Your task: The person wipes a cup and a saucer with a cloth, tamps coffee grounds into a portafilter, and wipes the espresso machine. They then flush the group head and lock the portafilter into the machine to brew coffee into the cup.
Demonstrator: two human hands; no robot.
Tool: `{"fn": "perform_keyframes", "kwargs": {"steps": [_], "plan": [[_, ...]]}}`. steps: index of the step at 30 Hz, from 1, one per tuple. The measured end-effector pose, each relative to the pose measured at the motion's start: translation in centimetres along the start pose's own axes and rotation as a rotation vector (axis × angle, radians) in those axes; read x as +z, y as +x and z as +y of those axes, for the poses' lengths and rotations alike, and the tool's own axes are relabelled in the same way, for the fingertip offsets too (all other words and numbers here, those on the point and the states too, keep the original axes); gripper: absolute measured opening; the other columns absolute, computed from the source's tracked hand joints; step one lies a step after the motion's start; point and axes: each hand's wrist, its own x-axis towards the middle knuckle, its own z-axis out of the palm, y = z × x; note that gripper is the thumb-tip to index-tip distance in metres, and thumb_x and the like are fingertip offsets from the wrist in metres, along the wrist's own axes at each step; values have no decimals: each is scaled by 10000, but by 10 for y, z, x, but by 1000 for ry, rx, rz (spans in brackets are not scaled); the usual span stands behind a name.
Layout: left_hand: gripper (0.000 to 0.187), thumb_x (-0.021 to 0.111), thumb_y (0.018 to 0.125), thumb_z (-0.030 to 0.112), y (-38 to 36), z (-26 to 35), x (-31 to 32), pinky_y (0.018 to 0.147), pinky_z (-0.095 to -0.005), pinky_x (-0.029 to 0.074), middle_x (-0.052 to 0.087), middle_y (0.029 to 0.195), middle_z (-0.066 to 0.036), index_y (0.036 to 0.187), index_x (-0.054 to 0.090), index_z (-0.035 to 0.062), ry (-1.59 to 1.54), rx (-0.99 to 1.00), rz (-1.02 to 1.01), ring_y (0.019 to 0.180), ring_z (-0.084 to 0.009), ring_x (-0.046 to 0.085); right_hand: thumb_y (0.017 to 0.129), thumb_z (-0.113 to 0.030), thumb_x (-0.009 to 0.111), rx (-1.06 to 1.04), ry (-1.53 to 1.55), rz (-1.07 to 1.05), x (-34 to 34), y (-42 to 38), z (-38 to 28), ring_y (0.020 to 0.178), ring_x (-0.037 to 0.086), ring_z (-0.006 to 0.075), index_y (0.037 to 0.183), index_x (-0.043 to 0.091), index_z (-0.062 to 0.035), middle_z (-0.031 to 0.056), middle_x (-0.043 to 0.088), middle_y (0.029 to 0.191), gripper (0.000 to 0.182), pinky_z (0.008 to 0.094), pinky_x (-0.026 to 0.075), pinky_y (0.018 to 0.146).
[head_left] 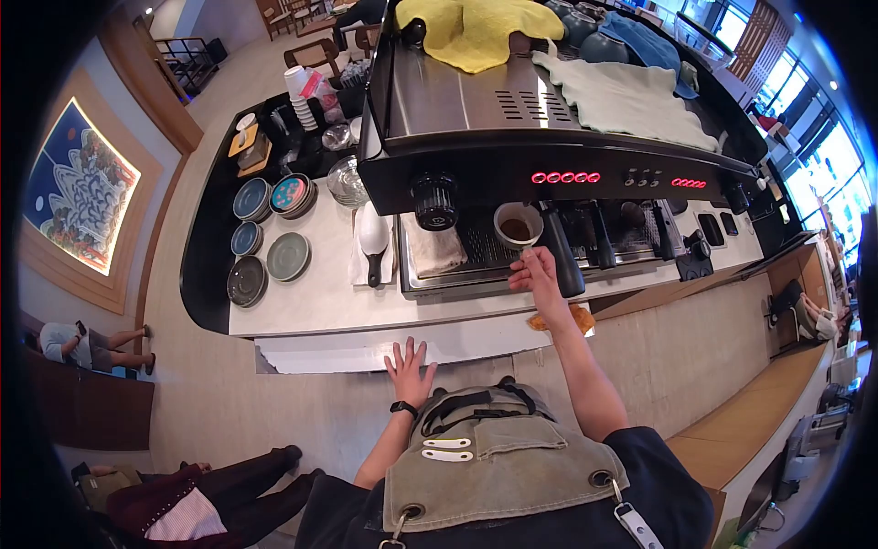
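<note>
Nearest the camera, the left hand (409, 366) lies flat on the bench (320, 316) edge, fingers (402, 350) spread wide and holding nothing, wrist bent back. Farther out, the right hand (538, 274) reaches forward on a straight arm, fingers closed on a cup of coffee (518, 225) raised before the espresso machine (549, 137), above its drip tray (457, 265).

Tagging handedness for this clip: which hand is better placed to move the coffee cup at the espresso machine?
Right, likely. The right hand is already at the cup on the espresso machine, fingers at its lower rim. The left hand lies flat, fingers spread, on the counter edge, well short of the cup.
</note>
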Motion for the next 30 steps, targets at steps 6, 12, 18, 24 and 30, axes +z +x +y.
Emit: {"fn": "perform_keyframes", "kwargs": {"steps": [6, 12, 18, 24, 30], "plan": [[615, 641, 967, 451, 0, -1, 1, 1235, -653, -3, 334, 1677, -97, 1511, 529, 187, -6, 10, 10, 1578, -412, 141, 1076, -356, 576, -2, -24, 32, 4, -1, -24, 728, 690, 169, 1084, 575, -35, 111, 665, 914, 321, 314, 600, 651], [614, 644, 965, 451, -1, -2, 1, 1237, -653, -3, 333, 1678, -96, 1512, 529, 196, -3, 9, 10, 1579, -411, 142, 1071, -371, 579, -5, -10, 25, 6, -3, -26, 733, 693, 181, 1085, 570, -32, 117, 662, 909, 339, 323, 606, 651], [619, 638, 968, 456, 0, 0, -1, 1236, -653, -2, 333, 1678, -98, 1519, 522, 200, -2, 1, 2, 1577, -419, 146, 1071, -377, 576, -1, 8, 29, 6, -4, -25, 738, 695, 190, 1077, 564, -36, 121, 660, 908, 342, 329, 608, 669], [619, 627, 973, 457, 0, -1, 0, 1239, -650, -1, 332, 1677, -94, 1523, 514, 196, 7, 5, 0, 1575, -418, 147, 1065, -389, 581, 13, -7, 34, 5, -4, -25, 746, 701, 189, 1054, 573, -39, 118, 664, 905, 349, 328, 608, 688], [612, 604, 986, 459, -1, 1, -2, 1245, -641, 0, 328, 1676, -87, 1527, 506, 191, 10, 8, -4, 1574, -413, 143, 1065, -377, 581, 22, 17, 26, 6, -5, -24, 746, 702, 187, 1041, 576, -47, 112, 666, 901, 331, 323, 606, 700]]}}
